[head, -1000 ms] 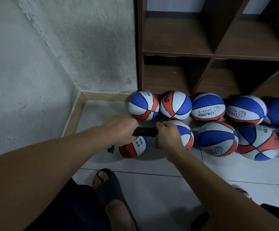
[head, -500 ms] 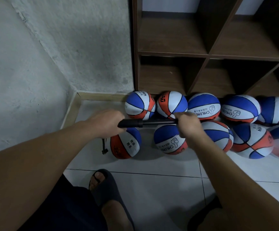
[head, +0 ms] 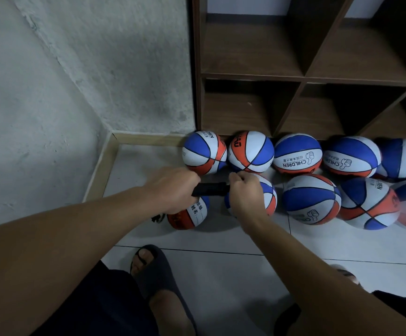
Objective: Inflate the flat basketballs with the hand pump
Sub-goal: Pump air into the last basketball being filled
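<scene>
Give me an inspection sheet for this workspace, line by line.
Surface: pale tiled floor, dark grout lines.
Job's things: black hand pump held level over the orange-and-white ball; more blue, white and orange balls in two rows along the shelf, nearest the ball behind the right hand.
Clutter: nothing seen.
Hands: left hand grips the pump's left end; right hand grips its right end.
Cables: short black hose end beside the ball.
Surroundings: rough grey wall, dark wooden cubby shelf, sandalled foot.
</scene>
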The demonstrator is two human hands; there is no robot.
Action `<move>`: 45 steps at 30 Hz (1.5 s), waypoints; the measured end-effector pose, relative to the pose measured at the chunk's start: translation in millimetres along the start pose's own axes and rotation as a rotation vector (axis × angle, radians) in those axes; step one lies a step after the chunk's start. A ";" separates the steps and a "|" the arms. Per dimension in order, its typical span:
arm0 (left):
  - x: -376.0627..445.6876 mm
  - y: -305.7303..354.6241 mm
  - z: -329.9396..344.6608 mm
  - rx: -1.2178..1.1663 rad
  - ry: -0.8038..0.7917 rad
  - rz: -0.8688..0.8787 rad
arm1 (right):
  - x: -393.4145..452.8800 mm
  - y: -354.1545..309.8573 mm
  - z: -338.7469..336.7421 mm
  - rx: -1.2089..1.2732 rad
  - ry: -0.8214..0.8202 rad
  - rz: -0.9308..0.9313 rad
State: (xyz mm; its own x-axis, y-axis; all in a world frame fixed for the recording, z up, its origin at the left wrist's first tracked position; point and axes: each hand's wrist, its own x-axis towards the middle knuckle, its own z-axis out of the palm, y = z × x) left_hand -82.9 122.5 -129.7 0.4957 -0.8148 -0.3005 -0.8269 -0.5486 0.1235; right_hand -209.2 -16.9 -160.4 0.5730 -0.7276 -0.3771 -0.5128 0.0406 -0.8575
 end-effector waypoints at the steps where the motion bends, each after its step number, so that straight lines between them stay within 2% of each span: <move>1: 0.4 -0.2 1.1 0.010 -0.002 0.010 | -1.0 1.4 2.5 0.006 -0.016 0.014; 12: 5.4 -14.8 0.3 0.019 -0.052 0.039 | 1.4 6.7 5.6 -0.029 -0.131 0.043; 16: 5.3 -21.5 -0.5 -0.026 -0.077 0.006 | 20.2 7.0 -17.6 -0.119 -0.050 0.048; 18: 3.8 -32.0 -3.7 -0.078 -0.115 -0.048 | 35.5 8.2 -39.6 -0.058 -0.006 0.112; 22: 0.4 -38.7 -6.2 -0.133 -0.149 -0.085 | 47.8 9.7 -59.1 0.041 -0.021 0.193; 26: -0.9 -23.8 -10.7 -0.093 -0.107 -0.090 | 28.0 3.4 -32.3 -0.002 0.045 0.086; 33: -1.6 -7.3 -0.1 -0.125 -0.063 -0.067 | 2.3 -7.7 -4.4 -0.094 -0.046 -0.140; 45: 0.8 -14.9 5.4 -0.111 -0.150 -0.017 | 0.8 10.6 9.1 -0.078 -0.143 -0.046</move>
State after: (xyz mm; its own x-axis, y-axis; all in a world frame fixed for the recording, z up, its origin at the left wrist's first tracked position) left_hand -71.6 131.1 -136.9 0.4573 -0.7728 -0.4400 -0.7805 -0.5859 0.2180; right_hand -208.4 -10.9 -173.0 0.6793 -0.6222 -0.3892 -0.5292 -0.0477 -0.8472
